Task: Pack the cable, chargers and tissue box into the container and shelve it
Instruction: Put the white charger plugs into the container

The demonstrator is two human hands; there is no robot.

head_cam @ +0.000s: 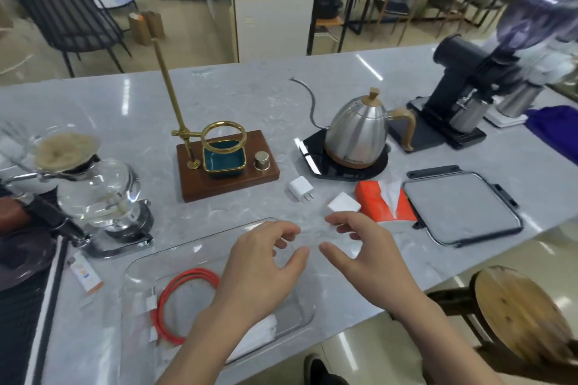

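A clear plastic container (147, 262) lies on the marble counter in front of me. A coiled red cable (184, 284) with white plugs lies inside it at the left. My left hand (259, 269) hovers over the container's right part, fingers loosely curled, holding nothing. My right hand (359, 247) hangs just right of it, thumb and fingers spread and empty. One white charger (300, 188) with prongs lies beyond the container. A second white charger (344, 204) sits just past my right fingertips, beside the orange tissue box (380, 203).
The container's grey lid (459, 206) lies right of the tissue box. Behind stand a steel kettle (356, 131) on a black base, a wooden drip stand (225, 162), a glass siphon (97, 191) at the left and a black grinder (459, 87). A wooden stool (516, 316) stands below the counter edge.
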